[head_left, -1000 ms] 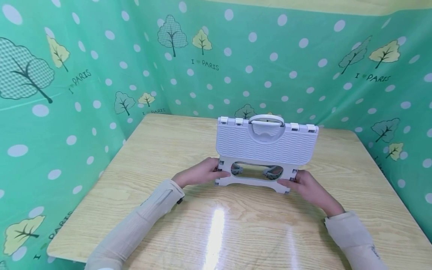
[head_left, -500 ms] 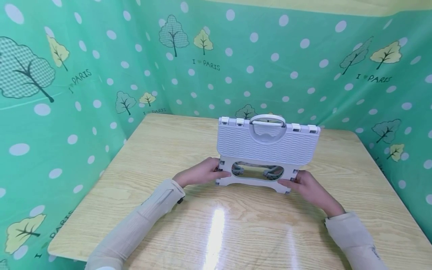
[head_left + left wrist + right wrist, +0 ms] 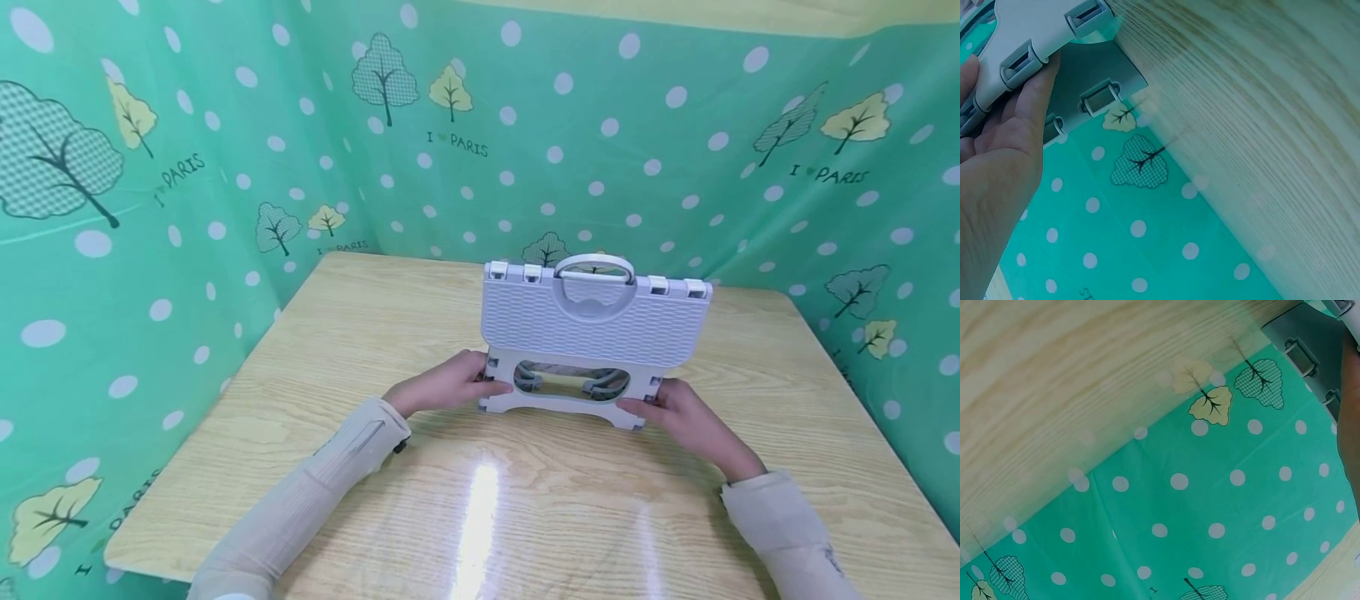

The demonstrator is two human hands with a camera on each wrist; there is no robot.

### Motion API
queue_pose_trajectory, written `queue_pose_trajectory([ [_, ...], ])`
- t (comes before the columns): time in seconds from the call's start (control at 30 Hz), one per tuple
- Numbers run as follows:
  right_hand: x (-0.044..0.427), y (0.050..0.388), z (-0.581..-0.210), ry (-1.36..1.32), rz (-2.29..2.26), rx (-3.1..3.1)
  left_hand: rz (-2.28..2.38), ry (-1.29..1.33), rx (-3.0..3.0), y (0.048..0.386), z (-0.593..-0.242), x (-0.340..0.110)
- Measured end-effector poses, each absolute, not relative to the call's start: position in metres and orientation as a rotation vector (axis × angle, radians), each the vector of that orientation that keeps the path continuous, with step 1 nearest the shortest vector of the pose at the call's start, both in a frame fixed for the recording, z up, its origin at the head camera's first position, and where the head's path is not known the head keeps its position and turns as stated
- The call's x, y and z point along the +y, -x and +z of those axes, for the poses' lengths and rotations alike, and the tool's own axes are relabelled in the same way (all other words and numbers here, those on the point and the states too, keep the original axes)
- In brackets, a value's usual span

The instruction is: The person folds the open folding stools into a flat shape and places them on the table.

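A pale folding step stool [image 3: 592,321], partly folded, stands on the table in the head view. Its top panel has a woven texture and a looped carry handle [image 3: 594,265] at the upper edge. Below that panel is a leg panel [image 3: 562,405] with an oval opening. My left hand [image 3: 442,385] grips the leg panel's left side, thumb in front; in the left wrist view the fingers of this hand [image 3: 1013,140] reach behind the panel. At the other side, my right hand [image 3: 693,421] holds the leg panel with its thumb in front. Its fingers are mostly hidden.
The wood-grain table [image 3: 337,333] extends around the stool on all sides. A green polka-dot curtain [image 3: 465,192] with printed trees hangs behind the table and along its left and right sides. Light glares off the tabletop in front of the stool.
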State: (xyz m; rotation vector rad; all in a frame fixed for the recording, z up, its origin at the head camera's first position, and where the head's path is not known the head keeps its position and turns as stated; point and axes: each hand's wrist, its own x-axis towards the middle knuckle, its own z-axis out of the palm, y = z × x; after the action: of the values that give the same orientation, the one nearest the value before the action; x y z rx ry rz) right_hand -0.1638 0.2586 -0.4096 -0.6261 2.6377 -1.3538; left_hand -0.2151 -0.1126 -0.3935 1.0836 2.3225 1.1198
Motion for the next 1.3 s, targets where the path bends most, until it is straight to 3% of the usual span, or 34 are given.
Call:
queue_pose_trajectory([
  [1.13, 0.2598, 0.1621, -0.4084, 0.636, -1.307, 2.738, 1.221, -1.050, 2.317, 0.2187, -0.4011, -0.1101],
  [1.3, 0.2625, 0.1633, -0.4039, 0.528, -1.205, 2.873, 1.112, -1.033, 2.526, 0.2204, -0.3946, -0.1160],
])
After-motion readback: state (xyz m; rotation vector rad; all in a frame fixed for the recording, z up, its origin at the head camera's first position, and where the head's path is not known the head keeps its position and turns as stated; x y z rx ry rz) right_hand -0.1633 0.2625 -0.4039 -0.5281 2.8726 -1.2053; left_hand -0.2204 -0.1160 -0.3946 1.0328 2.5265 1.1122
